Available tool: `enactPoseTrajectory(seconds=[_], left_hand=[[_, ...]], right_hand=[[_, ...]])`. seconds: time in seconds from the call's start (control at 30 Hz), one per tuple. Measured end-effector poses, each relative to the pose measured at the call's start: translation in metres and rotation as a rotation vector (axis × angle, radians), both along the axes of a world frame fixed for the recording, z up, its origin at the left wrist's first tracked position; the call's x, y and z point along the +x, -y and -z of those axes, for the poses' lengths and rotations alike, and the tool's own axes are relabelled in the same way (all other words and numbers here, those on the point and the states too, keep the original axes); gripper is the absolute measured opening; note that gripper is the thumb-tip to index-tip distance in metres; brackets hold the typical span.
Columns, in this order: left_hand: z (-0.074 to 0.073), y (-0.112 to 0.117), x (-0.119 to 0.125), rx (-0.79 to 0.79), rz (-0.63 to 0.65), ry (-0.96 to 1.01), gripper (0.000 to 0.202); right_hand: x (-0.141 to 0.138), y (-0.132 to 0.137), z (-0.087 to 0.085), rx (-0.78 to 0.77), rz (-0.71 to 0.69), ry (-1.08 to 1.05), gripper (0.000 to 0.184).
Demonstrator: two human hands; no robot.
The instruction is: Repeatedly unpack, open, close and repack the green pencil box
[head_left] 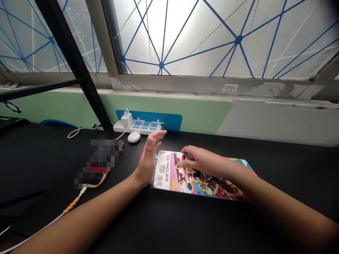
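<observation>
A colorful packaged pencil box (201,185) lies flat on a black counter (291,169). The right hand (203,162) rests on top of it, its grip flat and loosely together, not pinching. The left hand (148,158) stands on edge just beside the box, its grip spread. Beyond it sit a white oval object (134,137) and a white power strip (137,127).

1. Item: flat pencil box (196,185) in retail packaging, printed in pink, yellow, red and blue with a cartoon design.
2. Markings: white label (159,173) at the left end, reading "PENCIL BOX", with a barcode.
3. Position: lying flat and slightly skewed on the black tabletop (278,165).
4. Contact: right hand (203,161) resting on top, covering the upper middle.
</observation>
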State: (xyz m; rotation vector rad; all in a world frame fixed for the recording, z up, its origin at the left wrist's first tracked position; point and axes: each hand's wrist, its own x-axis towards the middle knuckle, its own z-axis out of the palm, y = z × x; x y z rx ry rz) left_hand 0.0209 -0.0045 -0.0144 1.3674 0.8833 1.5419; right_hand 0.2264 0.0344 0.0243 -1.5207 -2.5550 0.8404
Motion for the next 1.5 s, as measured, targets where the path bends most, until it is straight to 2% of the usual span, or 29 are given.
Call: enactPoseTrajectory(seconds=[0.17, 0.3, 0.47, 0.6, 0.7, 0.77, 0.87, 1.0, 1.2, 1.4, 1.5], left_hand=[[0.001, -0.001, -0.002, 0.004, 0.004, -0.04, 0.063], [0.001, -0.001, -0.003, -0.003, -0.016, -0.045, 0.063], [-0.003, 0.0, -0.001, -0.056, -0.073, -0.062, 0.05], [-0.002, -0.005, -0.002, -0.145, -0.1, -0.061, 0.022], [0.003, -0.01, -0.004, -0.191, -0.102, -0.071, 0.044], [0.006, -0.011, -0.005, -0.222, -0.091, -0.084, 0.058], [0.009, -0.012, -0.005, -0.275, -0.069, -0.053, 0.065], [0.007, -0.011, -0.003, -0.346, -0.057, 0.025, 0.06], [0.003, -0.012, -0.002, -0.432, -0.058, 0.062, 0.042], [0.007, -0.013, -0.001, -0.54, -0.051, 0.095, 0.022], [0.005, -0.013, 0.0, -0.592, -0.053, 0.181, 0.013]], right_hand=[[-0.033, 0.001, 0.002, 0.043, -0.01, -0.011, 0.045], [-0.039, 0.005, 0.004, 0.098, -0.01, -0.001, 0.044], [-0.016, 0.017, 0.01, 0.345, -0.069, 0.071, 0.045], [0.027, 0.024, 0.015, 0.35, -0.015, 0.067, 0.054], [0.053, 0.023, 0.021, 0.325, 0.078, 0.067, 0.057], [0.062, 0.023, 0.024, 0.315, 0.099, 0.064, 0.056], [0.063, 0.023, 0.025, 0.33, 0.08, 0.062, 0.055], [0.059, 0.025, 0.023, 0.335, 0.079, 0.065, 0.052], [0.059, 0.028, 0.019, 0.336, 0.074, 0.053, 0.05], [0.059, 0.028, 0.02, 0.379, 0.101, 0.04, 0.046], [0.059, 0.027, 0.023, 0.399, 0.104, 0.039, 0.047]])
